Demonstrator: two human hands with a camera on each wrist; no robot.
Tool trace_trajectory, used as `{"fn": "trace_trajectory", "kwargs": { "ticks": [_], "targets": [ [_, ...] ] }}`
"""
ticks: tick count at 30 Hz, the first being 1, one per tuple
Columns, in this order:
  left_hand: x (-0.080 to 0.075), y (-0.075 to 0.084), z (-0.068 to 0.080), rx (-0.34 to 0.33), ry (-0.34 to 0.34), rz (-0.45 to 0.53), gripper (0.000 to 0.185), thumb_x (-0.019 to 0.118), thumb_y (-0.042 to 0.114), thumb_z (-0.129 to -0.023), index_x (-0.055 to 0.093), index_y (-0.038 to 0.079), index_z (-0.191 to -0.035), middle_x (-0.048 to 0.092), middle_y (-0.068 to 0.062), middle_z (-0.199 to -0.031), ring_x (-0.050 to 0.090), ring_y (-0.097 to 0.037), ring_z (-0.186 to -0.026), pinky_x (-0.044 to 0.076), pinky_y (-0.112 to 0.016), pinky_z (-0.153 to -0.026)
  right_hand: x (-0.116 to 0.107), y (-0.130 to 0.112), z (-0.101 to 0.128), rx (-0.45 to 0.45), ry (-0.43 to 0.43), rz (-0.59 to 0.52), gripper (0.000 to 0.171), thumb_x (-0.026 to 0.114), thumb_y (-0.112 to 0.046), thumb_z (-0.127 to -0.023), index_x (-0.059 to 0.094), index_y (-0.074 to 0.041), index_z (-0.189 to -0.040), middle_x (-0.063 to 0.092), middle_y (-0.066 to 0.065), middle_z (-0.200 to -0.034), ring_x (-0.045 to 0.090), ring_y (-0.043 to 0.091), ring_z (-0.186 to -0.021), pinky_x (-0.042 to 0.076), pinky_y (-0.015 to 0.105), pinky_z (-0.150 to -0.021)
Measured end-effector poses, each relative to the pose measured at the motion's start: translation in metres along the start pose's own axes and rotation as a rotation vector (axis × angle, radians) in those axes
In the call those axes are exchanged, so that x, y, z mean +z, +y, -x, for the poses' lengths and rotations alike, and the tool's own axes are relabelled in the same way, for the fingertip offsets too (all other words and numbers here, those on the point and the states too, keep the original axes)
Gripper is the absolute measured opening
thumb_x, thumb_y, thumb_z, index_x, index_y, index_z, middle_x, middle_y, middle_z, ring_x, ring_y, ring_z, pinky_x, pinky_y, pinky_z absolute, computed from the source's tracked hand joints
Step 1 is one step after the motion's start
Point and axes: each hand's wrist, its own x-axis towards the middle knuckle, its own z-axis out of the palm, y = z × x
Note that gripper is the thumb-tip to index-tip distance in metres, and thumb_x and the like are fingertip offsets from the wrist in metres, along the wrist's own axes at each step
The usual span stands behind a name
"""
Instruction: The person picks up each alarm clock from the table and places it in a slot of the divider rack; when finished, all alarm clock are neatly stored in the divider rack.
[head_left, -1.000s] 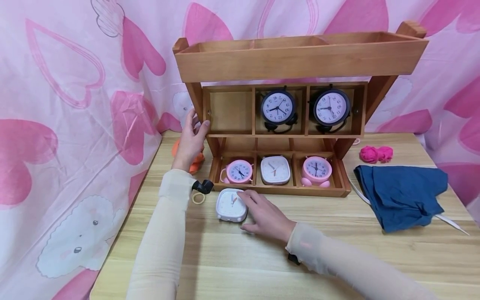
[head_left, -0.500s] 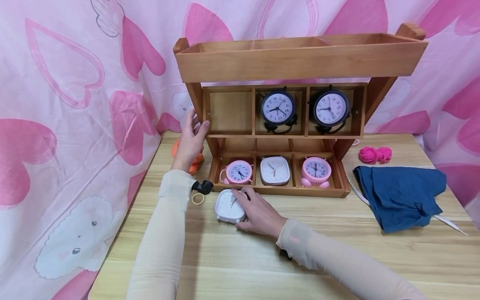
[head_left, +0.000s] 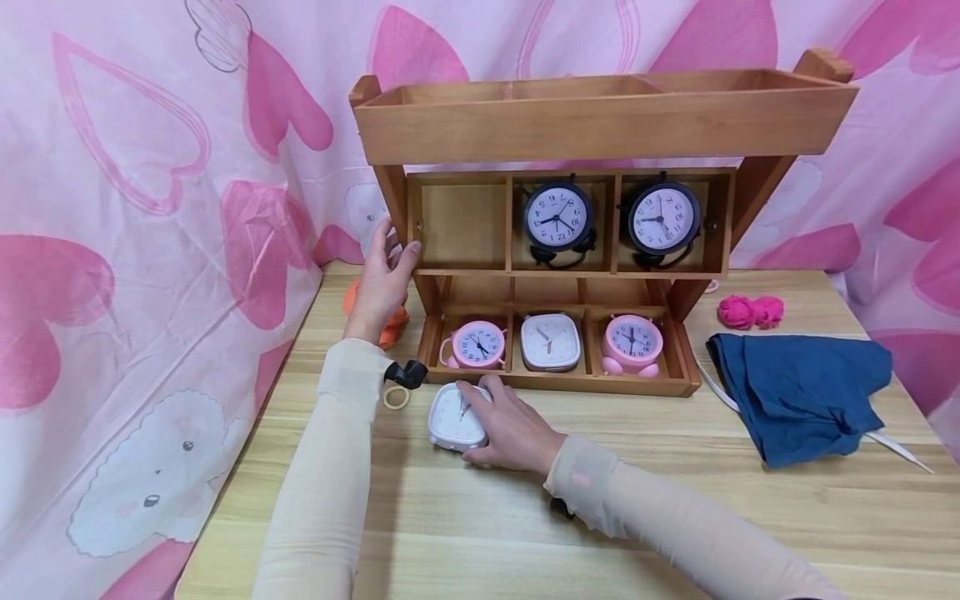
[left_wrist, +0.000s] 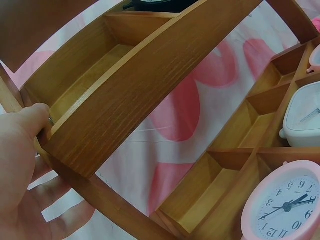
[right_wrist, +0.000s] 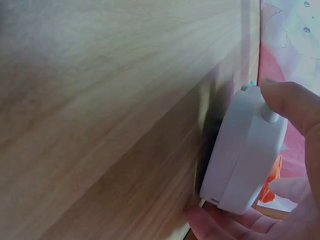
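Observation:
A white square alarm clock [head_left: 456, 414] is by the table's front-middle area, in front of the wooden rack [head_left: 600, 125]. My right hand [head_left: 513, 425] grips it from the right, thumb on the near edge and fingers over the far edge. In the right wrist view the clock's [right_wrist: 242, 155] side faces the camera between thumb and fingers. My left hand [head_left: 382, 283] holds the rack's left side post, its thumb at the corner of the middle tier [left_wrist: 125, 95] and its fingers behind the post. Two black alarm clocks [head_left: 558, 216] stand in that tier, whose left compartment holds nothing.
The bottom tier holds a pink clock [head_left: 478, 345], a white clock [head_left: 550, 341] and another pink clock [head_left: 632, 342]. A blue cloth [head_left: 802, 392] and pink yarn [head_left: 750, 312] lie right. An orange item [head_left: 390, 327] and wooden ring [head_left: 397, 397] lie left.
My right hand has moved left onto the white clock and taken hold of it. The clock has shifted slightly left and toward me. The left hand has stayed at the post.

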Motion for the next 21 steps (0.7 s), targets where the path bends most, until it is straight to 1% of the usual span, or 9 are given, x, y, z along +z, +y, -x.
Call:
{"fn": "trace_trajectory", "kwargs": {
  "ticks": [2, 5, 9, 13, 16, 21],
  "targets": [
    [0.000, 0.000, 0.000, -0.002, 0.000, 0.000, 0.072, 0.055, 0.051, -0.097, 0.016, 0.036, -0.156, 0.029, -0.002, -0.162, 0.032, -0.021, -0.148, 0.034, -0.042, -0.118, -0.001, -0.001, 0.000, 0.004, -0.020, -0.014, 0.100, 0.083, -0.045, -0.076, 0.029, -0.018, -0.155, 0.038, 0.016, -0.145, 0.049, 0.028, -0.121, 0.050, 0.042, -0.099],
    [0.000, -0.001, -0.001, 0.001, -0.003, 0.004, 0.071, 0.055, 0.050, -0.097, 0.017, 0.038, -0.155, 0.029, -0.002, -0.162, 0.031, -0.021, -0.148, 0.034, -0.042, -0.118, -0.002, -0.001, 0.000, 0.003, -0.058, -0.032, 0.099, 0.082, -0.043, -0.078, 0.027, -0.018, -0.156, 0.033, 0.017, -0.152, 0.047, 0.032, -0.130, 0.045, 0.045, -0.107],
    [0.001, -0.001, -0.002, -0.001, -0.009, 0.009, 0.070, 0.055, 0.050, -0.097, 0.017, 0.039, -0.155, 0.029, -0.001, -0.162, 0.031, -0.021, -0.148, 0.034, -0.043, -0.118, 0.000, 0.001, 0.000, -0.002, -0.075, -0.041, 0.099, 0.082, -0.043, -0.078, 0.026, -0.018, -0.156, 0.033, 0.016, -0.154, 0.044, 0.031, -0.134, 0.041, 0.046, -0.111],
    [0.001, -0.001, -0.002, -0.004, -0.010, 0.016, 0.071, 0.055, 0.050, -0.097, 0.016, 0.038, -0.155, 0.028, -0.001, -0.162, 0.031, -0.021, -0.148, 0.034, -0.044, -0.118, 0.002, 0.004, 0.002, -0.021, -0.054, -0.060, 0.098, 0.083, -0.042, -0.077, 0.029, -0.019, -0.155, 0.036, 0.012, -0.151, 0.045, 0.028, -0.132, 0.042, 0.043, -0.111],
    [0.001, -0.001, -0.002, -0.004, -0.012, 0.015, 0.072, 0.055, 0.049, -0.097, 0.016, 0.037, -0.156, 0.028, -0.002, -0.162, 0.030, -0.021, -0.149, 0.033, -0.044, -0.118, 0.003, 0.007, 0.005, -0.047, -0.024, -0.066, 0.095, 0.084, -0.040, -0.076, 0.033, -0.018, -0.153, 0.037, 0.013, -0.151, 0.046, 0.028, -0.132, 0.041, 0.043, -0.111],
    [-0.001, 0.001, 0.000, -0.018, -0.011, -0.001, 0.073, 0.055, 0.050, -0.097, 0.015, 0.037, -0.156, 0.027, -0.001, -0.163, 0.029, -0.021, -0.149, 0.034, -0.044, -0.118, -0.006, 0.010, 0.012, -0.053, 0.043, -0.067, 0.093, 0.085, -0.039, -0.074, 0.037, -0.019, -0.151, 0.034, 0.015, -0.156, 0.043, 0.032, -0.137, 0.039, 0.046, -0.112]
  ]
}}
